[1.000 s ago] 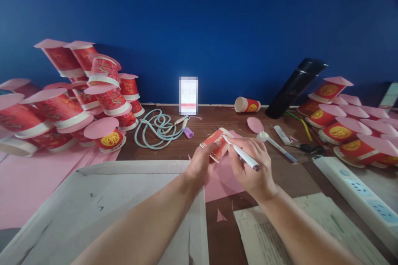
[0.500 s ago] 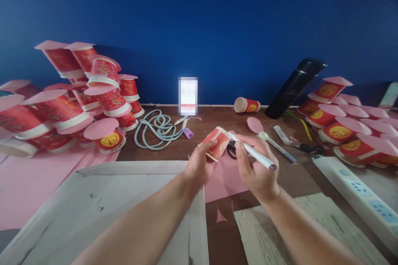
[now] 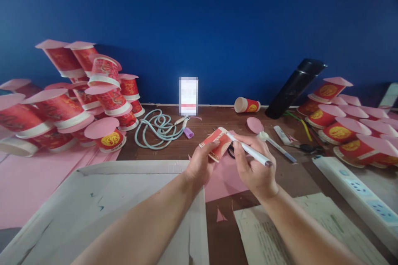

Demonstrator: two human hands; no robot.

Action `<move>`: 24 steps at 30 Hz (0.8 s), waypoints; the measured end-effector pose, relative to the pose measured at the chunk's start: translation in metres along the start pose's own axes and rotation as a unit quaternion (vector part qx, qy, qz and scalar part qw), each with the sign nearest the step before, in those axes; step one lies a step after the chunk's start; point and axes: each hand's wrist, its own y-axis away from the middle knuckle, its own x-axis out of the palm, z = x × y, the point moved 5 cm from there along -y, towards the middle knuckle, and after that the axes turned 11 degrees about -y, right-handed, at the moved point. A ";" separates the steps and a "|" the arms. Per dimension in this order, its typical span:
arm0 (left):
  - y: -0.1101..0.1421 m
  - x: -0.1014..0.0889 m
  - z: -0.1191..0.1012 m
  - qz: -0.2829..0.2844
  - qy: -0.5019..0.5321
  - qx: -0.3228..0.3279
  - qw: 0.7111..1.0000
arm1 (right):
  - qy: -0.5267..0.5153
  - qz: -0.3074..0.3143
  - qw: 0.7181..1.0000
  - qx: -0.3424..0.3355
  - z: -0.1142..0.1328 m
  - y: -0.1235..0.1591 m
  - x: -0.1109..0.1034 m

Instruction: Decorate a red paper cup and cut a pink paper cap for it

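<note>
In the middle of the head view my left hand (image 3: 200, 160) is closed around a red paper cup (image 3: 220, 145) with a gold print, its thumb across the side. My right hand (image 3: 256, 165) grips a white marker pen (image 3: 253, 153) like a writing tool, its tip at the cup's upper right edge. Whether the tip touches the cup I cannot tell. Partly hidden behind the hands is a black loop, seemingly a scissors handle (image 3: 230, 151). Below lies a pink paper sheet (image 3: 222, 184).
Red cups with pink paper tops pile up left (image 3: 70, 112) and right (image 3: 338, 130). A blue cable (image 3: 152, 132), a lit phone (image 3: 188, 95), nested cups (image 3: 247, 105), a black flask (image 3: 295, 89), a power strip (image 3: 357, 190), a white board (image 3: 139, 198) and printed papers (image 3: 258, 232) surround my hands.
The marker and my right hand have shifted slightly left along the cup. The cup is turned a little in my left hand; the rest of the table looks the same.
</note>
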 end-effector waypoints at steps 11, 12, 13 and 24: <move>0.000 -0.003 0.000 -0.005 -0.010 0.005 1.000 | 0.014 0.010 1.000 -0.001 0.000 0.000 0.001; 0.000 -0.004 0.001 -0.006 -0.014 0.007 1.000 | 0.013 0.012 1.000 -0.001 0.000 0.000 0.001; 0.000 -0.005 0.001 -0.010 -0.018 0.008 1.000 | 0.014 0.014 1.000 -0.001 0.000 0.000 0.001; -0.001 -0.005 0.001 -0.017 -0.011 0.003 1.000 | 0.012 0.023 1.000 -0.010 0.001 0.001 0.002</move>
